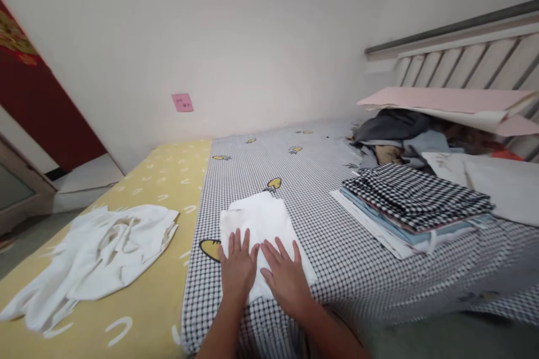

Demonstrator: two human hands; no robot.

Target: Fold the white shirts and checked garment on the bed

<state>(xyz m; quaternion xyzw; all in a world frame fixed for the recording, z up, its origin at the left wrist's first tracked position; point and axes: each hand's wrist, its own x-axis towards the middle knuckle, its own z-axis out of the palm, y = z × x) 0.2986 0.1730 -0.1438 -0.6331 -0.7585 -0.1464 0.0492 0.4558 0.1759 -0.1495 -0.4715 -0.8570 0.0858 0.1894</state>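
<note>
Bare left hand [238, 269], bare right hand [287, 279]

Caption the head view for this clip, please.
The left hand and right hand rest on a folded white cloth on a checked bedsheet, beside a stack of folded clothes.

Right, here's what we've got on the writing front: nothing you can actually read! Up on the wall, a pink paper note [182, 102] carries a couple of tiny dark handwritten marks, far too small and blurred to make out. Over on the left, a red panel [42, 118] shows a gold printed design [14, 36], cut off by the frame and too blurred to call. No legible words, numbers or brands in view.
</note>
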